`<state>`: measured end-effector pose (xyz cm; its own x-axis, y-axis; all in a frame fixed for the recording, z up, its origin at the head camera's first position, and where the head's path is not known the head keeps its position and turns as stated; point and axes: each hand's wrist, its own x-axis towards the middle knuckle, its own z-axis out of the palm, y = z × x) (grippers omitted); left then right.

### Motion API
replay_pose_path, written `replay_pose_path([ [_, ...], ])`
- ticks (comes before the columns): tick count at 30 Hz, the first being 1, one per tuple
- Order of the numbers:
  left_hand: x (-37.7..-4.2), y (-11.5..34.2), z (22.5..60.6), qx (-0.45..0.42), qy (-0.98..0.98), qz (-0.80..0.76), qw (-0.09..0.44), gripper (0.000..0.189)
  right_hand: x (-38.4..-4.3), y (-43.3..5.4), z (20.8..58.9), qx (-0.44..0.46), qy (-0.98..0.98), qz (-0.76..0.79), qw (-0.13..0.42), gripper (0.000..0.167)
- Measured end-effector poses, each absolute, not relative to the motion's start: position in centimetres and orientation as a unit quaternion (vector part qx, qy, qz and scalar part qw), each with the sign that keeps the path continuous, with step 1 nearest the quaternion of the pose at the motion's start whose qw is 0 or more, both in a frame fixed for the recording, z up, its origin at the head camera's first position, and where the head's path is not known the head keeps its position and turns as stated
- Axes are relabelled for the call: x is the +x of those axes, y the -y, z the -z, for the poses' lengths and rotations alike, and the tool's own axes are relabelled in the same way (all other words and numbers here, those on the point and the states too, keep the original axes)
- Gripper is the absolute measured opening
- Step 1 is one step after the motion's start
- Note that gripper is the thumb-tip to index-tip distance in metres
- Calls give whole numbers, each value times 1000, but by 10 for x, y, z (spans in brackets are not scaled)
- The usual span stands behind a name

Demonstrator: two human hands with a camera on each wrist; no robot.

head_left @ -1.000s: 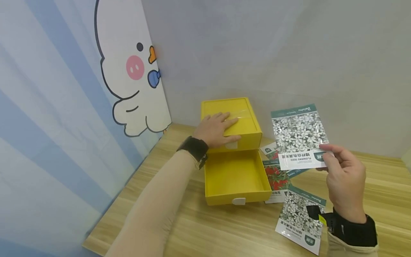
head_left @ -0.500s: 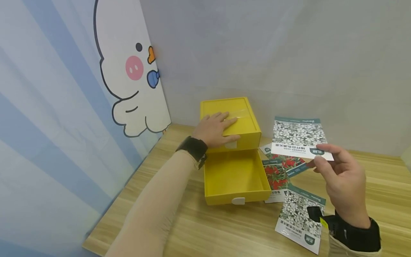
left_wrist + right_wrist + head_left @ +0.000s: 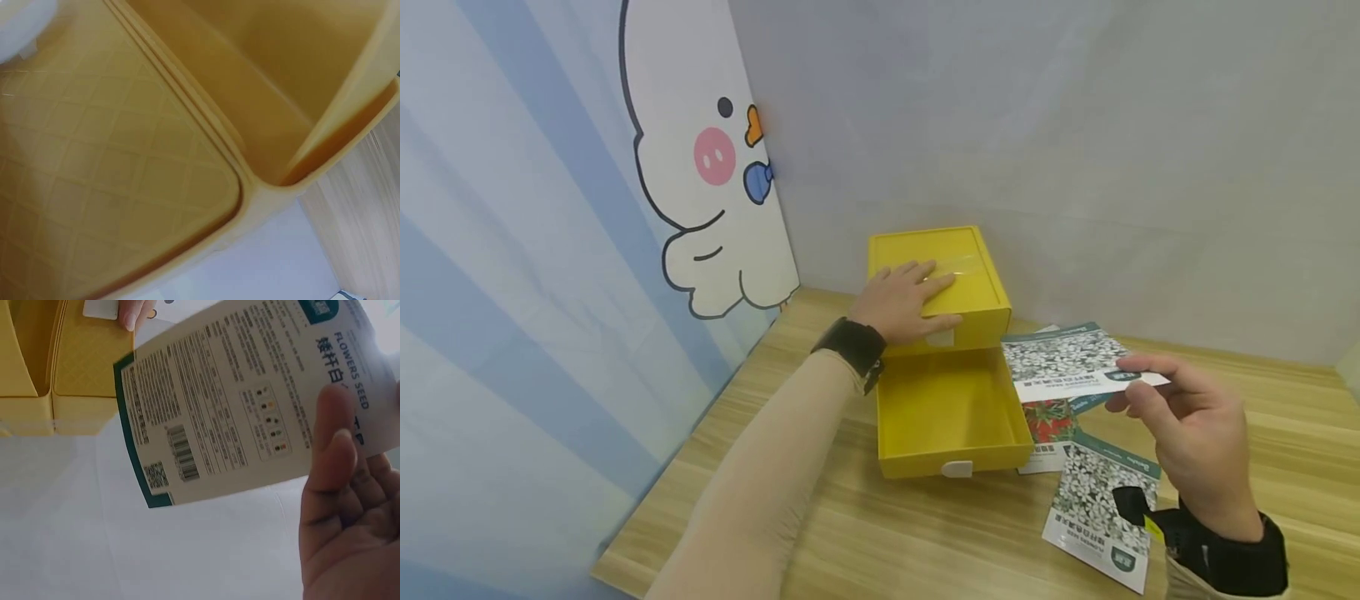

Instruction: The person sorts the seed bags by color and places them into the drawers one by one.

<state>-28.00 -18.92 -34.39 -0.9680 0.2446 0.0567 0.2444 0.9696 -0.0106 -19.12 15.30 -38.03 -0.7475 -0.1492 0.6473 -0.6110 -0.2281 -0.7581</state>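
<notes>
My left hand (image 3: 901, 304) rests on top of a yellow two-drawer box (image 3: 977, 292), fingers spread and thumb near its front edge. The lower drawer (image 3: 957, 457) is pulled out, with nothing visible inside. Between thumb and fingers, my right hand (image 3: 1202, 437) pinches a flower seed packet (image 3: 1060, 360) by its lower corner. The packet's front has white flowers and a green top band; it is tilted nearly flat, just right of the drawer. Its printed back, with a barcode, faces the right wrist view. The left wrist view has the drawer front (image 3: 112, 169) but not the hand.
On the wooden table (image 3: 850, 533), a red-flower packet (image 3: 1049, 423) lies beside the drawer, partly covered from view by the held one. Another white-flower packet (image 3: 1101, 504) lies nearer the front. A grey-white wall (image 3: 1060, 150) and a cartoon panel (image 3: 700, 233) stand behind.
My right hand has brought the seed packet down and left toward the drawer, tipping it from facing me to nearly flat. The left hand and the drawer have not moved.
</notes>
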Motion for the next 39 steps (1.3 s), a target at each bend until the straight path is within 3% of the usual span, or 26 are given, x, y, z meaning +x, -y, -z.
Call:
replay_pose_path([
  [12,-279,188,341,-124,992,4,29,78,-197,-125,396,427,626,-647,83,36],
  [20,-279,187,342,-124,992,1,33,77,-195,-107,398,406,735,-536,90,28],
  [39,-279,185,342,-116,993,-2,34,77,-200,-88,413,412,769,-483,69,28],
])
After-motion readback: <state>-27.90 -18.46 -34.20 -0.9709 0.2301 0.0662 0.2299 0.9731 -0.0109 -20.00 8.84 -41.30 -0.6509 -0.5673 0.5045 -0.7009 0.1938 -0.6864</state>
